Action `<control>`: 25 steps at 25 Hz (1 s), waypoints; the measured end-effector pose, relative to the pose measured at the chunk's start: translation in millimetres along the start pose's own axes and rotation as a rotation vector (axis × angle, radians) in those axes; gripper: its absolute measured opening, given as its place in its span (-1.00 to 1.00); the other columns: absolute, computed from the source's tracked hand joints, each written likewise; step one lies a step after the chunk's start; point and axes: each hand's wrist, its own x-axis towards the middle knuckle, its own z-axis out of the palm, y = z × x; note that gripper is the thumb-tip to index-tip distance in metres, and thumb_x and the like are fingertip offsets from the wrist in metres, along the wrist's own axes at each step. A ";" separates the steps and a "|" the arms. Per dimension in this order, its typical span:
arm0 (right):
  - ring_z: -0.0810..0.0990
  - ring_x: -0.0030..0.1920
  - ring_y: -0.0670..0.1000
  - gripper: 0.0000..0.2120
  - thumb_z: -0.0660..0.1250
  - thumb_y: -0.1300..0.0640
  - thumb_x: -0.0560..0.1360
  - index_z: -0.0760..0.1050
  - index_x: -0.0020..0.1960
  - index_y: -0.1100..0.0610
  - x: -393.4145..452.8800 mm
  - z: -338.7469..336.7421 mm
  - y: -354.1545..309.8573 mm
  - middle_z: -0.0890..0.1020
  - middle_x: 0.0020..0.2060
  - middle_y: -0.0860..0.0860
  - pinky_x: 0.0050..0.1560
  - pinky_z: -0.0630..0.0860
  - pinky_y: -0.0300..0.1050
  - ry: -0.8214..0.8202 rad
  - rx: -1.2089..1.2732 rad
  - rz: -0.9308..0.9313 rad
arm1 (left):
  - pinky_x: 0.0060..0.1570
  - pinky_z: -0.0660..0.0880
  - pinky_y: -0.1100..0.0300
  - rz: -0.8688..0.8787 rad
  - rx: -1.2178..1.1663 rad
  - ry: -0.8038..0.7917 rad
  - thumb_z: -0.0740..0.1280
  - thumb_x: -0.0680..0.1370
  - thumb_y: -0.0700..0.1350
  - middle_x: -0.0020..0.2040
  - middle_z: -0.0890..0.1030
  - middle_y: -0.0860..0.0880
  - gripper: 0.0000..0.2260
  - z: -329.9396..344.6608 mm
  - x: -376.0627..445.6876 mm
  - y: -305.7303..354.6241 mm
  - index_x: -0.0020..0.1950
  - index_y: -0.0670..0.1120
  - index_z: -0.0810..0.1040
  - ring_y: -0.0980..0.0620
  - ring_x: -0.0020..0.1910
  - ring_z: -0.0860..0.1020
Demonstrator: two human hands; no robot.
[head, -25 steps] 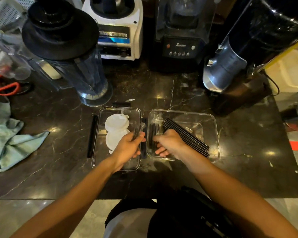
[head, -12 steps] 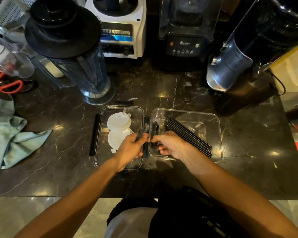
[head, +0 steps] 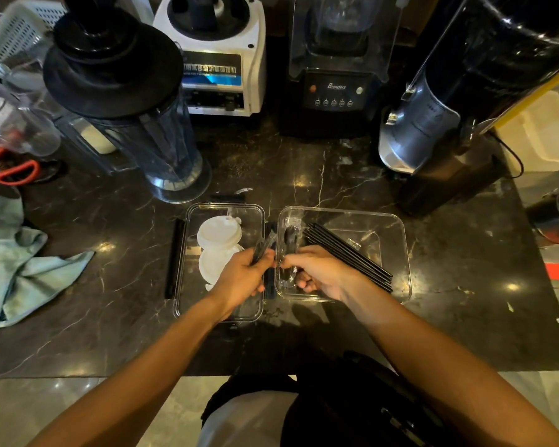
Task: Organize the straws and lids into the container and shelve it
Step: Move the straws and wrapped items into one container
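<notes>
Wrapped cutlery in left-hand grip

Dim warm light, glare spots on the dark counter, edges bowed.

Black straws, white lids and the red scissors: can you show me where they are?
black straws (head: 352,254): head view, middle of the bundle lying slantwise in the right clear tray.
white lids (head: 218,233): head view, top of the upper lid in the left clear tray.
red scissors (head: 17,172): head view, red handle loop at far left.

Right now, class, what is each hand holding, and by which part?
The left hand grips a clear-wrapped black utensil by its lower end. The right hand pinches another wrapped utensil near its middle.
</notes>
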 end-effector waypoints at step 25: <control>0.48 -0.48 -0.05 -0.77 0.44 0.17 0.61 0.55 0.21 0.26 -69.3 -33.5 -58.4 0.58 -0.45 0.02 -0.11 0.53 0.16 -0.083 -0.407 -0.287 | -0.05 0.63 0.18 -0.023 -0.483 -0.160 0.49 0.54 -0.02 0.03 0.76 -0.11 -0.71 55.9 15.4 73.1 0.16 -0.16 0.61 -0.05 0.13 0.70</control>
